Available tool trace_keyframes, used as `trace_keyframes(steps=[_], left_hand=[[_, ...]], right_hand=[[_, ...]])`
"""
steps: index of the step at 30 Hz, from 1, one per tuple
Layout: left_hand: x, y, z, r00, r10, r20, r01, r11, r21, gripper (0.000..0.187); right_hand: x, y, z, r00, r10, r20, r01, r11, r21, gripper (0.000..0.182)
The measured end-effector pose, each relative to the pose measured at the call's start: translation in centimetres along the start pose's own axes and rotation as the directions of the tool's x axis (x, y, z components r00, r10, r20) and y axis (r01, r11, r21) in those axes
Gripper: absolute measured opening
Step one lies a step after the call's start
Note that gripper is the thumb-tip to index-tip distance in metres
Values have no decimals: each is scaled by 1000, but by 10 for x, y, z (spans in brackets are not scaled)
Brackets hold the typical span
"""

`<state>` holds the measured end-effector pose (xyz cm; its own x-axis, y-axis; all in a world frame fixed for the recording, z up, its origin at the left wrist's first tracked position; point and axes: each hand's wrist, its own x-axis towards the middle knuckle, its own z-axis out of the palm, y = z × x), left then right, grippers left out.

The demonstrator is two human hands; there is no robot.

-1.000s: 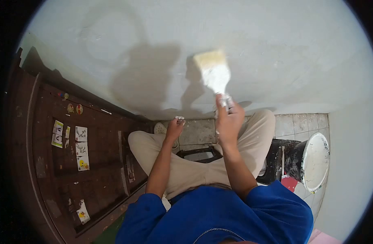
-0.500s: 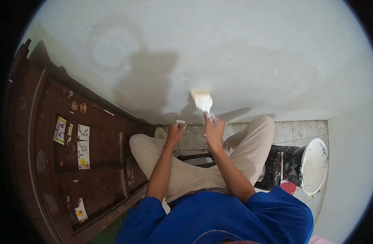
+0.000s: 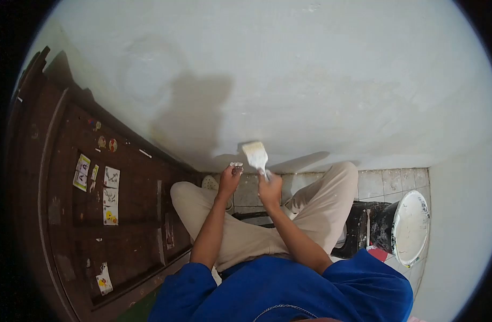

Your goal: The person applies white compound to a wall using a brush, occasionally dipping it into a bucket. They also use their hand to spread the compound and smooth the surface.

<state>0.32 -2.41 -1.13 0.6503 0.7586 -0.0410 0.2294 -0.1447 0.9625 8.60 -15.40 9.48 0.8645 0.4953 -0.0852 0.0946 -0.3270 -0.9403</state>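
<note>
The right hand [image 3: 270, 191] is gripping a wide, flat, white-smeared paintbrush [image 3: 257, 159] near the pale grey wall's [image 3: 310, 96] foot, long axis slanting, bristles pointing forward, slightly left; the left hand [image 3: 229, 181] is hovering curled, contents unclear.

Light across the frame is moderate and soft, leaving the pale wall [image 3: 337, 80] a muted grey, somewhat brighter toward the upper middle. A broad shadow [image 3: 195, 102] with soft edges falls left of centre, with a fainter ring-shaped one at its upper left, which suggests light from behind and to the right. A smaller, darker shadow hugs the bristles of the paintbrush [image 3: 254, 153], and 1 slanting streak lies to their right. The brown wooden panel [image 3: 138, 231] at left sinks into gloom; the paint bucket [image 3: 382, 225] at right has a bright mouth. The right hand [image 3: 270, 188] looks slightly blurred. Wide-angle distortion bows the outer lines, and black vignetting swallows all 4 corners.
</note>
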Motion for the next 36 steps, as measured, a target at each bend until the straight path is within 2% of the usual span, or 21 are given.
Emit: trace_keyframes(steps=[3, 4, 6, 8, 11, 14, 16, 18, 20, 23, 24, 26, 28, 31, 34, 36], left_hand=[[-7, 9, -3, 999, -25, -25, 25, 1000, 5, 24], [-11, 14, -2, 998, -56, -25, 56, 998, -7, 23], [-9, 13, -2, 998, -60, -27, 60, 998, -5, 23], [-7, 2, -2, 1000, -19, -11, 19, 1000, 19, 24], [-5, 2, -1, 998, -50, -33, 49, 998, -26, 23], [1, -10, 5, 999, -22, -41, 23, 1000, 9, 23], [-1, -11, 5, 999, -44, -25, 44, 999, -24, 23], [0, -5, 3, 998, -66, -19, 66, 998, -5, 23], [-6, 11, -4, 994, -111, -19, 112, 991, 68, 24], [-6, 13, -5, 986, -165, -33, 166, 985, 35, 25], [-7, 8, -2, 990, -135, -27, 136, 990, 35, 25], [-4, -5, 2, 997, -70, -16, 71, 997, 42, 25], [-5, -4, 1, 995, -100, -6, 100, 993, 63, 25], [1, 3, 2, 996, -92, 6, 91, 993, 73, 26], [-4, 4, 5, 999, -53, 9, 52, 994, 93, 26], [-2, -2, 6, 999, -34, 6, 33, 995, 91, 26]], right_hand=[[-4, 11, -7, 996, -85, -27, 86, 994, 67, 38], [7, 1, -8, 993, -108, -53, 109, 994, 21, 35], [9, -71, -26, 994, -79, -70, 97, 945, 312, 30], [-1, -122, -42, 974, -179, -138, 221, 883, 414, 27], [-13, -169, -56, 920, -290, -263, 367, 871, 326, 24], [13, -136, -32, 954, -247, -168, 293, 882, 368, 24], [15, -87, -10, 920, -331, -210, 363, 922, 134, 27], [7, -13, 6, 948, -291, -129, 284, 956, -71, 31], [-11, 39, 5, 999, -38, -10, 36, 989, -147, 33], [-2, 28, -6, 991, -124, -54, 124, 992, 14, 35], [12, 8, -10, 975, -191, -109, 192, 981, -7, 32], [4, -99, -41, 998, -25, -64, 47, 935, 352, 28], [-3, -148, -58, 988, -108, -112, 149, 863, 484, 27], [-6, -184, -65, 920, -265, -289, 379, 787, 486, 24], [17, -160, -50, 974, -176, -141, 221, 868, 444, 24], [25, -112, -20, 921, -304, -244, 357, 908, 218, 28]])
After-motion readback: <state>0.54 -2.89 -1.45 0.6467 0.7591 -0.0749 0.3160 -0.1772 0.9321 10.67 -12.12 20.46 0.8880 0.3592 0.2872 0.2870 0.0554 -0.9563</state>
